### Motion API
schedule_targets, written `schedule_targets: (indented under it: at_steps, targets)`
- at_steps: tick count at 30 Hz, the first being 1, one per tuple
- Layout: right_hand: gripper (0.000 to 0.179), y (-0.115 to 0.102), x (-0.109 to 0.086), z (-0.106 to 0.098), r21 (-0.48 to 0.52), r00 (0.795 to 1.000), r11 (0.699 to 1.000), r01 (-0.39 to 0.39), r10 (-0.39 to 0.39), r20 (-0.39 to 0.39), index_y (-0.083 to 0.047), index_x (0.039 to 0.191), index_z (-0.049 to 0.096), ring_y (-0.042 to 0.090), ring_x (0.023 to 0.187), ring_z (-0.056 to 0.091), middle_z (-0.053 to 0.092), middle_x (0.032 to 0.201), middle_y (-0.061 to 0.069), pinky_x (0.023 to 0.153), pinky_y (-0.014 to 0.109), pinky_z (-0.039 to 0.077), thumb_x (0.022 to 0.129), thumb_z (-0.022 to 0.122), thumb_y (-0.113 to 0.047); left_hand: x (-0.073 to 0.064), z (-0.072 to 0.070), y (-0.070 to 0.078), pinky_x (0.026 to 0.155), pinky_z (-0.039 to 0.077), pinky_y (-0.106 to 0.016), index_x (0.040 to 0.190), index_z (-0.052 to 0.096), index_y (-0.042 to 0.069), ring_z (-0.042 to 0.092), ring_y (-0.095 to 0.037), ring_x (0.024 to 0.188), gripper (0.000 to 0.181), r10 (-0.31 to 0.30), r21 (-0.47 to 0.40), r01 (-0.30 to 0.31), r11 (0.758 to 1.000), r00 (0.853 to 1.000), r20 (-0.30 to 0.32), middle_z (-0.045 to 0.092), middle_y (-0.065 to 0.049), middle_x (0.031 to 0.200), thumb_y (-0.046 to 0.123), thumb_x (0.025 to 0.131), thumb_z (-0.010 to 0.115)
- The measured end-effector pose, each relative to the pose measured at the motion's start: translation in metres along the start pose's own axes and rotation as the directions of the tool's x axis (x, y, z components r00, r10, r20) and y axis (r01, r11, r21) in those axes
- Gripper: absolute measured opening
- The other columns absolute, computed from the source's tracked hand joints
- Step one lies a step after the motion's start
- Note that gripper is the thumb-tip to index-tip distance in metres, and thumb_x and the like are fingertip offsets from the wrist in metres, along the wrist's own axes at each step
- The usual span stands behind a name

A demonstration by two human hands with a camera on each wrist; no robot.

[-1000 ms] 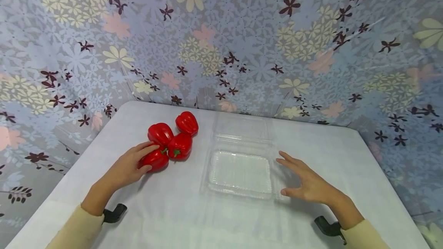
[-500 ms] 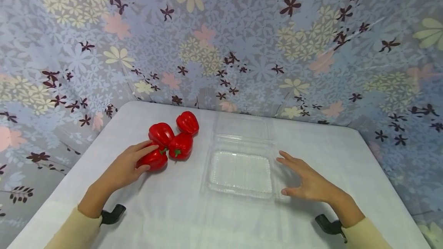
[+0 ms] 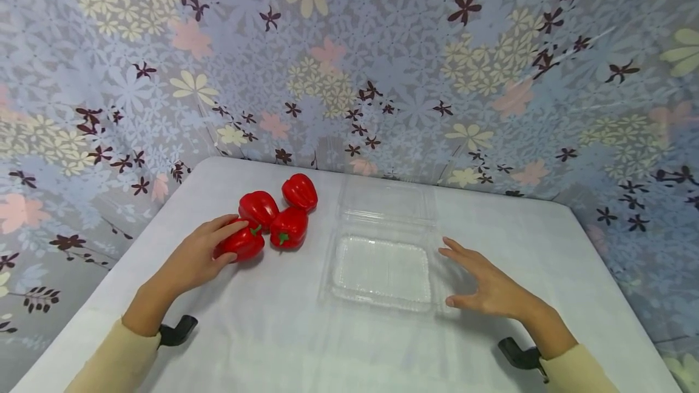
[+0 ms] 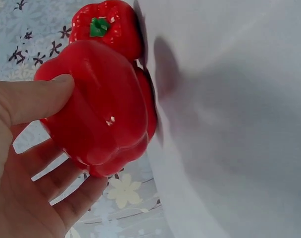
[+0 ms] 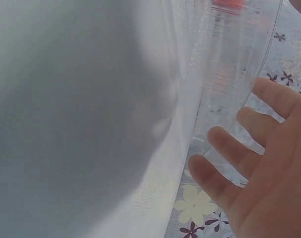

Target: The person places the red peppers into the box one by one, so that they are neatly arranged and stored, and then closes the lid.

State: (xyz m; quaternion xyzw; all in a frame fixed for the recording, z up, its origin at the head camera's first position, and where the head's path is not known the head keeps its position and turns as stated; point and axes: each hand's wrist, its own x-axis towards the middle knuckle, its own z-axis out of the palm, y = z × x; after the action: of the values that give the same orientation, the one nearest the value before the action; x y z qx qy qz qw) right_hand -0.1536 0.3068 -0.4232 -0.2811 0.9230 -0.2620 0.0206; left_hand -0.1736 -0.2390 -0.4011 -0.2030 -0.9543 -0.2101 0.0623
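My left hand (image 3: 199,256) holds a glossy red bell pepper (image 3: 247,244) with a green stem, at the left of the table. In the left wrist view, the thumb lies across the near side of this pepper (image 4: 101,109) and the fingers curve under its far side. Three more red bell peppers sit close behind it: one at its back (image 3: 258,209), one to its right (image 3: 289,227) and one farthest back (image 3: 300,191). My right hand (image 3: 488,284) hovers with fingers spread by the right side of a clear plastic clamshell container (image 3: 382,270), holding nothing.
The container's lid (image 3: 386,200) lies folded back toward the wall. A white cloth (image 3: 262,332) covers the table. Behind it rises a wall covering (image 3: 349,65) with a floral pattern. Dark wrist mounts (image 3: 177,331) show below both hands.
My left hand has shifted the gripped bell pepper slightly left and back, so a little more space shows between it and the pepper on its right. My right hand has stayed nearly still.
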Motion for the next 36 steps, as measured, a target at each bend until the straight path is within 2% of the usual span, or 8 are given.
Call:
schedule_targets:
  at_steps: [5, 11, 17, 24, 28, 36]
  targets:
    - [0.086, 0.000, 0.001, 0.001, 0.020, 1.000, 1.000, -0.009, 0.009, 0.004, -0.006, 0.148, 0.043, 0.050, 0.140, 0.034, 0.029, 0.160, 0.025, 0.102, 0.073, 0.035, 0.078, 0.083, -0.036, 0.009, -0.007, 0.004, 0.088, 0.058, -0.056, 0.141, 0.052, 0.011, 0.050, -0.043, 0.127, 0.070, 0.036, 0.038, -0.035, 0.999, 0.999, -0.016, 0.050, -0.022, 0.143, 0.006, 0.078, 0.081]
    - [0.086, 0.001, 0.000, 0.002, 0.017, 1.000, 1.000, 0.001, -0.001, 0.000, -0.005, 0.148, 0.043, 0.050, 0.138, 0.036, 0.030, 0.160, 0.025, 0.101, 0.072, 0.036, 0.078, 0.083, -0.036, 0.017, -0.014, 0.011, 0.085, 0.059, -0.055, 0.141, 0.052, 0.011, 0.050, -0.042, 0.126, 0.072, 0.077, 0.038, -0.075, 0.996, 0.996, -0.047, 0.049, -0.021, 0.143, 0.005, 0.076, 0.082]
    - [0.086, 0.002, 0.001, 0.004, 0.058, 1.000, 0.998, -0.011, 0.010, 0.022, -0.009, 0.151, 0.039, 0.051, 0.141, 0.032, 0.025, 0.162, 0.024, 0.101, 0.075, 0.033, 0.081, 0.081, -0.035, 0.023, -0.011, 0.023, 0.086, 0.060, -0.053, 0.141, 0.054, 0.011, 0.050, -0.039, 0.129, 0.066, 0.105, -0.054, -0.109, 0.993, 0.992, -0.069, 0.049, -0.019, 0.145, 0.007, 0.080, 0.079]
    - [0.086, 0.001, 0.001, 0.003, 0.051, 1.000, 0.999, -0.015, 0.013, 0.029, -0.007, 0.151, 0.038, 0.053, 0.141, 0.031, 0.024, 0.162, 0.026, 0.101, 0.076, 0.033, 0.082, 0.080, -0.034, 0.027, -0.007, 0.034, 0.085, 0.061, -0.050, 0.139, 0.056, 0.012, 0.052, -0.038, 0.126, 0.064, 0.141, -0.029, -0.144, 0.989, 0.987, -0.082, 0.052, -0.018, 0.143, 0.009, 0.080, 0.080]
    - [0.086, 0.000, 0.002, 0.003, 0.049, 1.000, 0.999, -0.010, 0.009, 0.026, -0.005, 0.151, 0.039, 0.052, 0.141, 0.031, 0.025, 0.162, 0.025, 0.101, 0.075, 0.034, 0.082, 0.079, -0.036, 0.034, -0.009, 0.040, 0.086, 0.061, -0.049, 0.139, 0.056, 0.013, 0.052, -0.036, 0.126, 0.064, 0.163, -0.022, -0.165, 0.986, 0.984, -0.075, 0.052, -0.017, 0.143, 0.009, 0.080, 0.081]
    - [0.086, -0.001, 0.000, 0.002, 0.034, 0.999, 0.999, -0.020, 0.019, 0.025, -0.006, 0.151, 0.039, 0.051, 0.141, 0.032, 0.025, 0.161, 0.026, 0.102, 0.075, 0.034, 0.082, 0.079, -0.038, 0.056, -0.006, 0.065, 0.088, 0.059, -0.050, 0.142, 0.055, 0.017, 0.051, -0.036, 0.130, 0.065, 0.198, -0.044, -0.199, 0.979, 0.980, -0.019, 0.050, -0.016, 0.147, 0.013, 0.082, 0.079]
